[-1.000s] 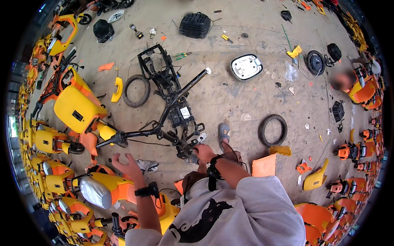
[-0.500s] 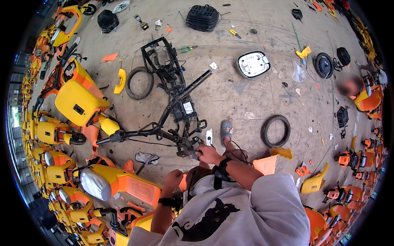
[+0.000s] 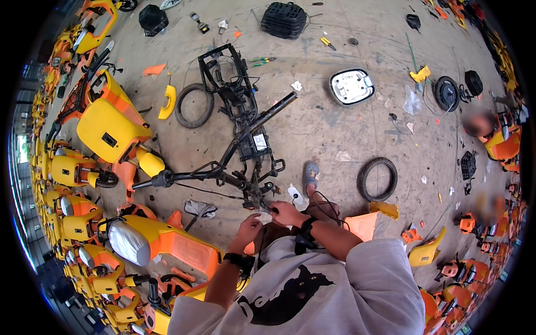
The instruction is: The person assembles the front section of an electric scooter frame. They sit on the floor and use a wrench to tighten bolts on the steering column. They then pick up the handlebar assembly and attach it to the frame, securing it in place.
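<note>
A stripped black scooter frame (image 3: 241,114) lies on the floor before me, its handlebar (image 3: 195,174) reaching to the left. My right hand (image 3: 286,214) is at the near end of the frame, next to its small dark fittings (image 3: 255,202). Its fingers are closed and bent over, and what they grip is hidden. Just left of it, my left hand (image 3: 249,227) hovers near the same end with loosely bent, parted fingers and nothing visible in them. Both wrists carry black bands.
Yellow-orange scooter bodies (image 3: 114,134) crowd the left side. Tyres (image 3: 378,178) lie right and beyond the frame. An orange panel (image 3: 362,225) is beside my right knee. A white-lined lid (image 3: 352,87), pliers (image 3: 263,61) and black crates (image 3: 283,20) lie farther off. A blurred person is far right.
My left hand has moved up and right toward the frame's near end, its fingers loosening from a closed shape. The right hand stays at the fittings. The whole view has shifted slightly.
</note>
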The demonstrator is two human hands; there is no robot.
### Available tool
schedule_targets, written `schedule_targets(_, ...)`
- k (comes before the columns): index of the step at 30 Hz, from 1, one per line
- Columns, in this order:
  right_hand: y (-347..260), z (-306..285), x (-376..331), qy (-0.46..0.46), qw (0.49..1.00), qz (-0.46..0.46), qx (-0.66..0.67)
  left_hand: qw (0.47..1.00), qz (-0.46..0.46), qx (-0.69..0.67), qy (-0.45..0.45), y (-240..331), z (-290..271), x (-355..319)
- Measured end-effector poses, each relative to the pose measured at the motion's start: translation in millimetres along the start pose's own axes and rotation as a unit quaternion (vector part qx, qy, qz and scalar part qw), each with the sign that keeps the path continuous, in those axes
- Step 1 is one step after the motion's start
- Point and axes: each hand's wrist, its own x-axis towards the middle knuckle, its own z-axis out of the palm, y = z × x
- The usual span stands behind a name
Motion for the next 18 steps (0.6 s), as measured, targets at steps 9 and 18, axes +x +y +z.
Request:
schedule_targets(9, 12, -3, 8, -0.112, 0.941, 0.167, 0.272, 0.997, 0.044, -0.070, -0.009, 11, 59, 36)
schedule_targets(18, -9, -38, 14, -0.101, 0.763, 0.267, 0.580, 0.964, -0.048, -0.255, 0.058, 5, 73, 9)
